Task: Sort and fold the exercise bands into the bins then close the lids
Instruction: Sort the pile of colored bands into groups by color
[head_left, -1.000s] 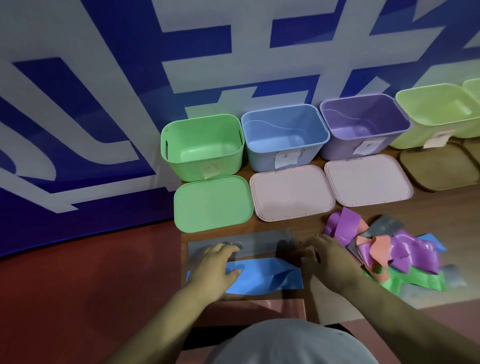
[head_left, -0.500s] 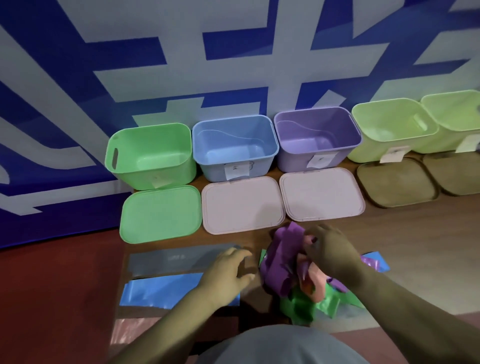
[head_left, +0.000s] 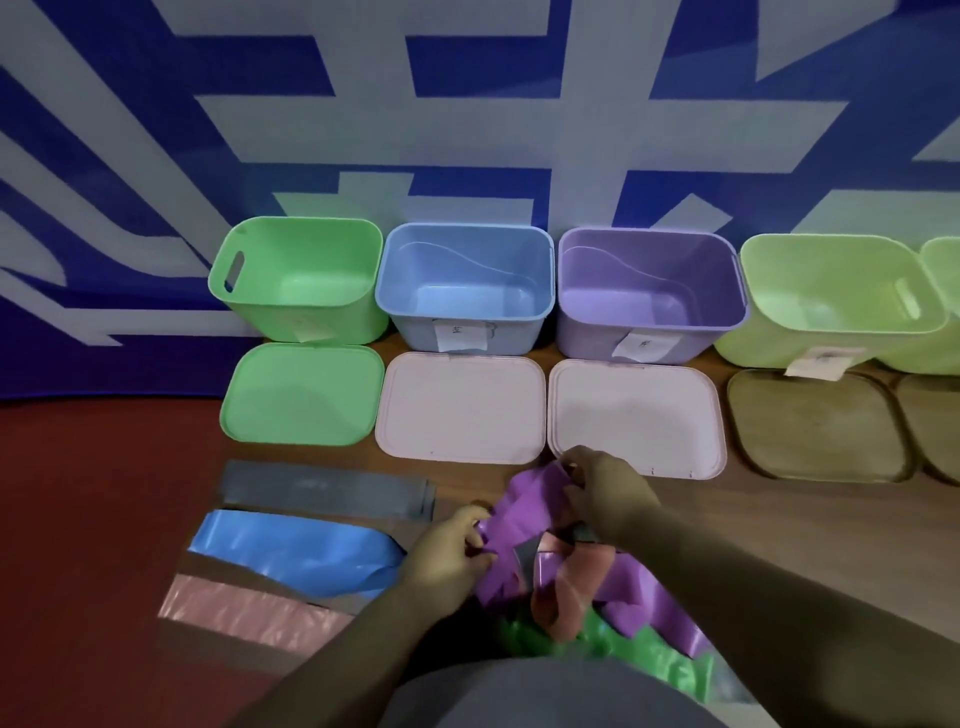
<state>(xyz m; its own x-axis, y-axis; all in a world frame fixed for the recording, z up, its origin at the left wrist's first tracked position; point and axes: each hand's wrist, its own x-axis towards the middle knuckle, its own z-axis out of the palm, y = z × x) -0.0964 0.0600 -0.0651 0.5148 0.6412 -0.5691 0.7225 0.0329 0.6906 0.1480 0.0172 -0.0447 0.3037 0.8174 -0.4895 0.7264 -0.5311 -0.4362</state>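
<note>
A blue banner (head_left: 467, 104) with huge white strokes, cropped too close to read, fills the wall behind a wooden counter (head_left: 779, 545). Along its far edge stand open bins in a row from left to right: a green bin (head_left: 301, 280), a blue bin (head_left: 467, 280), a purple bin (head_left: 649, 286) and a yellow-green bin (head_left: 831, 296). In front of each bin lies its lid, flat on the counter: a green lid (head_left: 301, 395), two pale pink lids (head_left: 462, 408) and a brown lid (head_left: 815, 431). Nearer, on the left, three bands lie flat, one behind the other, each with its long axis running left to right: a grey band (head_left: 322, 488) farthest, a blue band (head_left: 291, 551) in the middle, and a pink band (head_left: 249, 608) nearest. To their right sits a tangled pile of bands (head_left: 597, 613) in purple, orange, grey and green. A crumpled purple band (head_left: 524, 514) rises from the pile, slanting from near left to far right between the hands. The left hand (head_left: 447, 561) pinches its near end with curled fingers, and the right hand (head_left: 608, 493) has its fingers curled round the far end. Paper labels (head_left: 460, 332) hang on the bins' fronts; their handwriting is too blurred to read.
</note>
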